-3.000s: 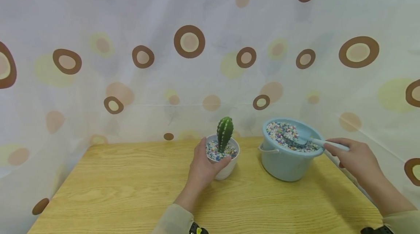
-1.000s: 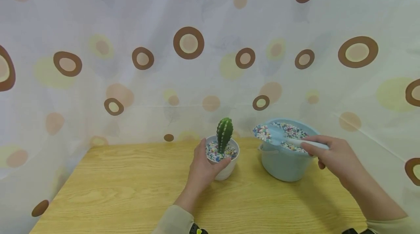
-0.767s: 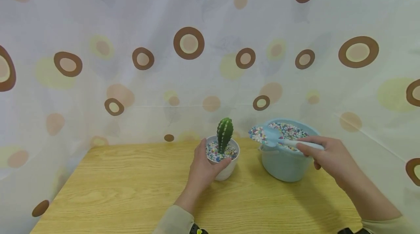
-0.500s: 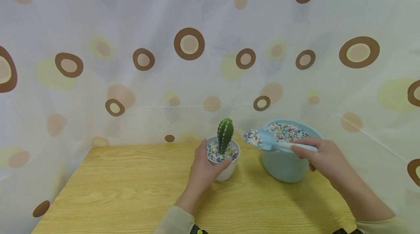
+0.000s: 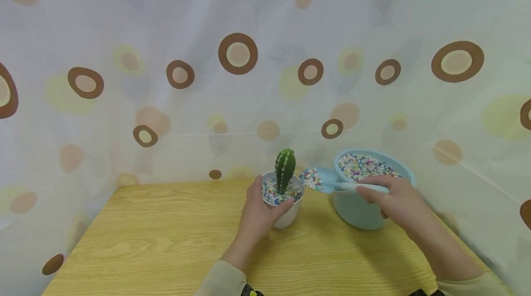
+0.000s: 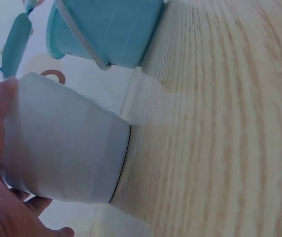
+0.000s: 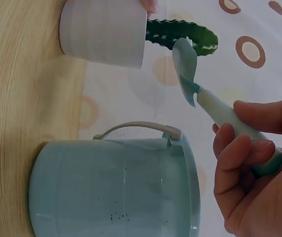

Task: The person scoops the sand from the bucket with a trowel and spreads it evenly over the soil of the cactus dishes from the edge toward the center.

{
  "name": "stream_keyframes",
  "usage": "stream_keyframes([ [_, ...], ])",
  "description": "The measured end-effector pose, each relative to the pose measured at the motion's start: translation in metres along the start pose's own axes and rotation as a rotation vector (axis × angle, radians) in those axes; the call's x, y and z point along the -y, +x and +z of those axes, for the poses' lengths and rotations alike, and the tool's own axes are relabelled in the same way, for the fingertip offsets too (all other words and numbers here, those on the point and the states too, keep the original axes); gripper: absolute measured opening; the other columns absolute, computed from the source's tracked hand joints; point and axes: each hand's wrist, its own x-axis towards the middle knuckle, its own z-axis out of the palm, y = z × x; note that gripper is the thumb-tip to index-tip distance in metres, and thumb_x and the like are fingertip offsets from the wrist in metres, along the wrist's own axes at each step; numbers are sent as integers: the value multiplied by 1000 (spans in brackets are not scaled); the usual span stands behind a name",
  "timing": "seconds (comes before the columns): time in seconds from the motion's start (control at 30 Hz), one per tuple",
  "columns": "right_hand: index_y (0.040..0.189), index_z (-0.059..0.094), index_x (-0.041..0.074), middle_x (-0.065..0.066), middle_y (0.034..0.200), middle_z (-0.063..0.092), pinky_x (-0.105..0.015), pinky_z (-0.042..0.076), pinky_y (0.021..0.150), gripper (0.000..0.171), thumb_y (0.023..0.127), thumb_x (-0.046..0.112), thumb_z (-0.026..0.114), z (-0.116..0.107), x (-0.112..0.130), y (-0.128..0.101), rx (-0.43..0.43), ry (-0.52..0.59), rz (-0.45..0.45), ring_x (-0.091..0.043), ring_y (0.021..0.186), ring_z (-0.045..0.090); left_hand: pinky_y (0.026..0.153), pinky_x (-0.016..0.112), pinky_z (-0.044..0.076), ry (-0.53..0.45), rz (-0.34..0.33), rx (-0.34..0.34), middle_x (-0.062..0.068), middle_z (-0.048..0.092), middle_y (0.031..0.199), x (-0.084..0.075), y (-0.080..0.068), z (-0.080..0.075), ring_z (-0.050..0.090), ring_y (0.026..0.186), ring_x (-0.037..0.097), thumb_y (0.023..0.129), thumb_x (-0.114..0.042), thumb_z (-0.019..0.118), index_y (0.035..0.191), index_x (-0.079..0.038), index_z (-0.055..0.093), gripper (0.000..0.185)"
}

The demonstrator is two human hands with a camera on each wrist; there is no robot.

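1. Presently, my left hand point(image 5: 258, 210) is curling round the side of the white pot point(image 5: 286, 215), which is standing on the table point(image 5: 166, 240); thumb near the rim.
2. The green cactus point(image 5: 284, 169) is standing upright in the pot's coloured pebbles point(image 5: 271, 192).
3. My right hand point(image 5: 396, 201) is pinching the handle of the pale blue scoop point(image 5: 327, 180), which is carrying a heap of pebbles between pot and bucket.
4. The blue bucket point(image 5: 361, 210), filled with pebbles, is sitting just right of the pot.
5. A spotted curtain point(image 5: 238, 54) is hanging behind the table.
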Motion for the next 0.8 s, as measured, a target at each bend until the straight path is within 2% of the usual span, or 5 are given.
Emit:
stream_keyframes([
  [0.23, 134, 76, 1, -8, 97, 70, -32, 44, 50, 44, 106, 36, 76, 9, 5, 3, 20, -27, -30, -19, 57, 53, 122, 67, 38, -4, -6, 5, 19, 31, 176, 0, 2, -1, 40, 157, 44, 90, -61, 87, 176, -8, 23, 119],
  [0.47, 133, 77, 4, -7, 97, 73, -34, 47, 53, 47, 106, 42, 76, 14, 10, 5, 3, -99, -26, -22, 63, 57, 123, 66, 38, -19, -4, 13, 19, 30, 177, -1, 3, -1, 38, 158, 43, 90, -60, 87, 176, -9, 22, 119],
  [0.57, 131, 78, 4, -8, 104, 77, -36, 48, 64, 48, 106, 45, 75, 16, 11, 8, -13, -162, -50, -25, 77, 62, 123, 66, 38, -22, -6, 15, 19, 29, 177, -1, 3, -1, 38, 158, 43, 90, -60, 87, 176, -9, 22, 119],
  [0.7, 131, 80, 7, -12, 121, 78, -43, 50, 81, 49, 106, 48, 74, 19, 12, 10, -31, -234, -69, -32, 106, 67, 123, 66, 38, -24, -10, 13, 19, 30, 177, -3, 3, -1, 38, 158, 44, 90, -60, 87, 176, -8, 22, 119],
  [0.8, 130, 80, 8, -14, 124, 78, -48, 52, 86, 48, 106, 49, 74, 21, 13, 12, -34, -248, -70, -36, 114, 69, 122, 66, 38, -22, -13, 10, 20, 31, 176, -3, 3, -1, 39, 157, 44, 90, -60, 87, 175, -7, 23, 119],
])
